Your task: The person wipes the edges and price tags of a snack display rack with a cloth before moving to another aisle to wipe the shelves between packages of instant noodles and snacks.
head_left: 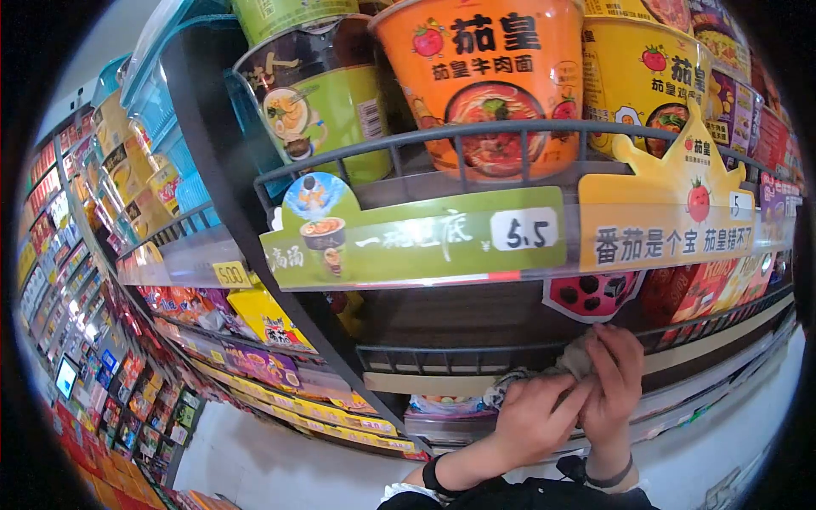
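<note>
A crumpled greyish cloth [578,357] is bunched at the wire rail [450,359] of the lower shelf, with a patterned end of it showing further left. My left hand [537,415] is closed on the cloth, its fingers reaching toward the right. Beside it, touching its fingertips, my right hand [618,374] is also closed on the cloth, its fingers pointing up. Part of the cloth is hidden behind both hands. Just above my right hand hangs a pink-and-black tag [591,293].
On the upper shelf stand a green-and-black noodle cup [319,102], an orange noodle bucket [489,81] and a yellow one [642,76] behind a rail. Below them run a green price strip [416,242] and a yellow crown sign [671,217]. Red boxes [693,289] sit right; a black post [229,144] stands left.
</note>
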The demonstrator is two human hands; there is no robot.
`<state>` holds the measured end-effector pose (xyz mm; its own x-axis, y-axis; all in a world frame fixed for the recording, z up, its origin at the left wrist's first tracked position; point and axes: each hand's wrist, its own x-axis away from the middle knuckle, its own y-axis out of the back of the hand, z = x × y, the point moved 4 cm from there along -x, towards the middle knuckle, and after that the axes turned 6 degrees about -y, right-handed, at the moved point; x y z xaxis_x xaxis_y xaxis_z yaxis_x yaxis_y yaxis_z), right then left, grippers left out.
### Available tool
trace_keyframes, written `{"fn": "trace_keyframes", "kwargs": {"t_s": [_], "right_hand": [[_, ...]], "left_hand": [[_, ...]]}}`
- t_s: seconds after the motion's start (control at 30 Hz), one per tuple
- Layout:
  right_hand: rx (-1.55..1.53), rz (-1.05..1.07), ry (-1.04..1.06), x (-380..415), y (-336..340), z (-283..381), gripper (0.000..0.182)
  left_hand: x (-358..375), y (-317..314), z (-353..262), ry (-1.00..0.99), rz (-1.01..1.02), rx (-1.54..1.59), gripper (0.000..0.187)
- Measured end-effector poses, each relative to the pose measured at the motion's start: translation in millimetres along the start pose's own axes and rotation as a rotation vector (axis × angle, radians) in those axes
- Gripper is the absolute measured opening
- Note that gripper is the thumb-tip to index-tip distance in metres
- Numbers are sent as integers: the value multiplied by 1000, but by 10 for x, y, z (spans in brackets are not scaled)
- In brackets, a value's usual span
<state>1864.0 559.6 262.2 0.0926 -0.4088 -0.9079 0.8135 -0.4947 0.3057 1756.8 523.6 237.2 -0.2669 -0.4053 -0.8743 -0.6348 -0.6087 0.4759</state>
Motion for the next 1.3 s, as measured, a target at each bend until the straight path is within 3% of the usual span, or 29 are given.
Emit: {"fn": "trace_keyframes", "kwargs": {"t_s": [0.33,0.6,0.7,0.83,0.93,1.0,1.13,1.17,1.3], "right_hand": [[50,12,11,-79,-340,481,34],[28,159,130,-76,-676,866,37],[44,432,175,-168,-626,1080,48],[-10,363,240,-72,-738,983,47],[-149,262,186,-253,-659,915,45],[-79,282,178,-447,-569,950,44],[98,182,84,-655,-471,792,43],[12,241,-33,-722,-495,744,40],[4,479,-20,-806,-674,616,37]], "left_hand": [[290,491,327,-28,-11,21,49],[517,913,592,-26,-105,-33,43],[555,1079,670,-8,-248,63,37],[544,1170,698,73,-308,311,46],[444,1297,675,-27,-516,421,47],[361,1377,656,-44,-263,59,48],[281,1221,767,232,69,-336,56],[307,1155,845,218,50,-329,50],[366,1044,939,197,34,-351,43]]}}
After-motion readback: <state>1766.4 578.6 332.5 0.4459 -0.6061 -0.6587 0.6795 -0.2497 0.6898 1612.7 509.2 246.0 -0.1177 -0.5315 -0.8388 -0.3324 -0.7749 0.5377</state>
